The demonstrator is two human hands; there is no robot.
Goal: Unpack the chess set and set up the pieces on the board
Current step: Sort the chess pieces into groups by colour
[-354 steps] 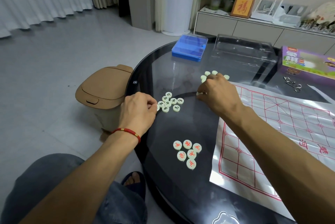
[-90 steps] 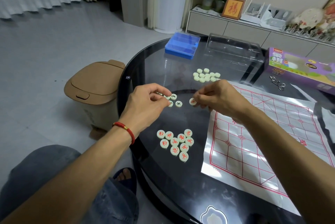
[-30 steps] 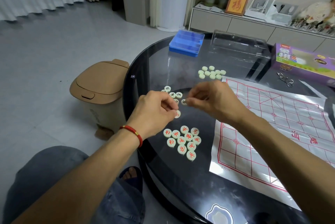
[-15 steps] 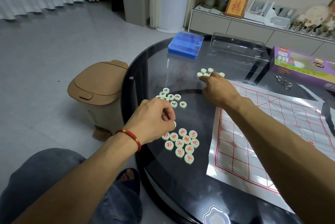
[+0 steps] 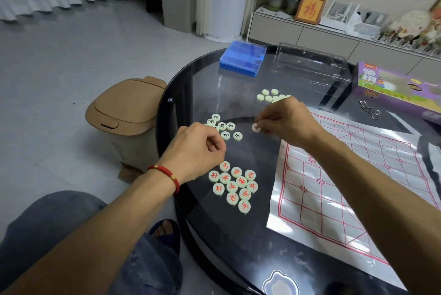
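Round cream chess pieces lie in three groups on the dark glass table [image 5: 238,247]. Red-lettered pieces [image 5: 235,184] sit nearest me, black-lettered pieces [image 5: 225,128] further out, and face-down blank pieces [image 5: 269,96] beyond those. My right hand [image 5: 285,122] pinches one red-lettered piece [image 5: 255,127] just above the glass, left of the paper board [image 5: 353,187]. My left hand [image 5: 198,151] hovers between the red and black groups with fingers curled; I cannot see anything in it. The red-lined board lies flat at the right with no pieces on it.
A blue plastic case [image 5: 242,58] and a clear plastic tray [image 5: 310,60] stand at the table's far side. The purple game box [image 5: 396,86] and small scissors [image 5: 370,109] lie at the right. A tan pedal bin [image 5: 124,115] stands on the floor, left of the table.
My right hand has drawn back from the blank pile toward me, now pinching a red-lettered piece. My left hand has lifted slightly away from the red group.
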